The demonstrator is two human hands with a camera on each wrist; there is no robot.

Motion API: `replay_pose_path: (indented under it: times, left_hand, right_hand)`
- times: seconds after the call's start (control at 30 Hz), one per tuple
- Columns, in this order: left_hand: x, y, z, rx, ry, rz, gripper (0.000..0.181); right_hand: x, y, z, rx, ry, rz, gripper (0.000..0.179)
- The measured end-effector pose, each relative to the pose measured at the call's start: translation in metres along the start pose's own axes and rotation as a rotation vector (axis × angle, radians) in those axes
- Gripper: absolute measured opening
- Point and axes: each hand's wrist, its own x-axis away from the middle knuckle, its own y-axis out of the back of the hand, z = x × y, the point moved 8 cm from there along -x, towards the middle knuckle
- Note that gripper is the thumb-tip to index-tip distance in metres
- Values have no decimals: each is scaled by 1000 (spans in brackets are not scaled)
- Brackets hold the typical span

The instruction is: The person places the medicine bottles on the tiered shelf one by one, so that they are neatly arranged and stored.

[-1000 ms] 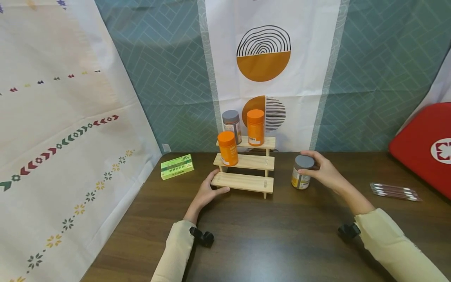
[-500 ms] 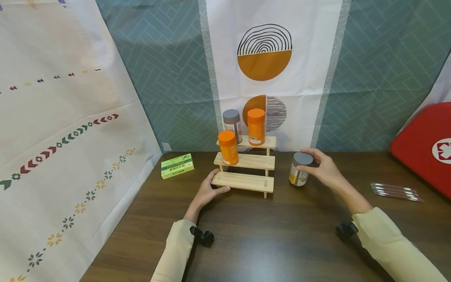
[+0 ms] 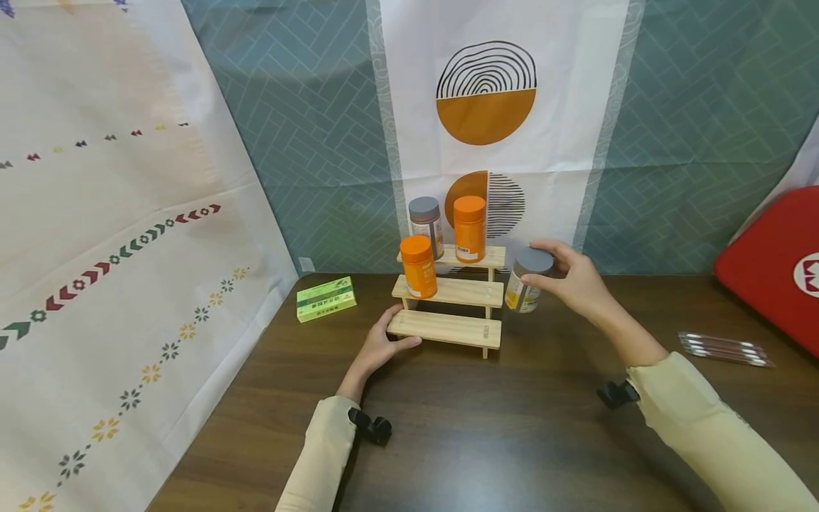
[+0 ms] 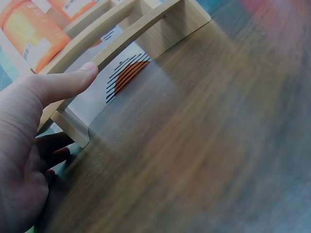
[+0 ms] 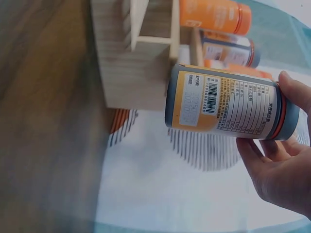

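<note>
My right hand [image 3: 579, 286] holds a supplement bottle with a grey lid [image 3: 523, 293] near its top, with thumb and fingers on opposite sides. The bottle tilts in the air just right of a three-step wooden rack [image 3: 448, 327]; its printed label [image 5: 223, 104] and barcode face the right wrist camera. My left hand [image 3: 377, 348] grips the left end of the lowest step, thumb [image 4: 73, 83] along the front edge. An orange bottle [image 3: 419, 276] stands on the middle step. On the top step are another grey-lidded bottle [image 3: 430, 229] and an orange bottle [image 3: 470, 233].
A green box [image 3: 326, 299] lies left of the rack on the dark wooden table [image 3: 486, 434]. At the right are a clear pack of cotton swabs [image 3: 726, 348] and a red case [image 3: 774, 267]. Patterned cloth [image 3: 307, 142] hangs behind the table.
My right hand has raised the grey-lidded bottle off the table and carried it left toward the rack, tilting it. My left hand stays on the lowest step.
</note>
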Motion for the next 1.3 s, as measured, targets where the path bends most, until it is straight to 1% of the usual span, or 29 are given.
replay_pose_path:
  times: [0.07,0.13,0.3,0.37,0.6,0.8,1.0,1.1,1.2,1.3]
  left_hand:
    - [0,-1,-1,3,3,4,78]
    - [4,0,-10,-2,2,15,78]
    - [3,0,-9,-6,19,15,79]
    - [-3,0,1,-4,27,9,80]
    - [-2,0,3,-9,26,5,79]
    - [0,0,0,-13,16,-2,79]
    - [0,-1,0,-23,15,-2,80]
    - [0,-1,0,-27,16,-3,80]
    - [0,0,0,-28,21,-4,80]
    - [0,0,0,-30,25,-6,80]
  right_hand:
    - [-3,-2,8,2,14,8,62]
    - [-7,-6,14,-2,22,19,62]
    - [-18,-20,23,-47,17,39,63]
    - [-23,-27,25,-76,14,43,63]
    - [-35,-52,33,-159,38,66,62]
    - [-43,-67,35,-191,30,58,62]
    - [-46,-74,34,-205,12,41,62]
    - [-46,-77,35,-205,21,37,63]
    - [-47,-79,36,-174,45,29,63]
    - [-48,-80,37,-114,74,20,63]
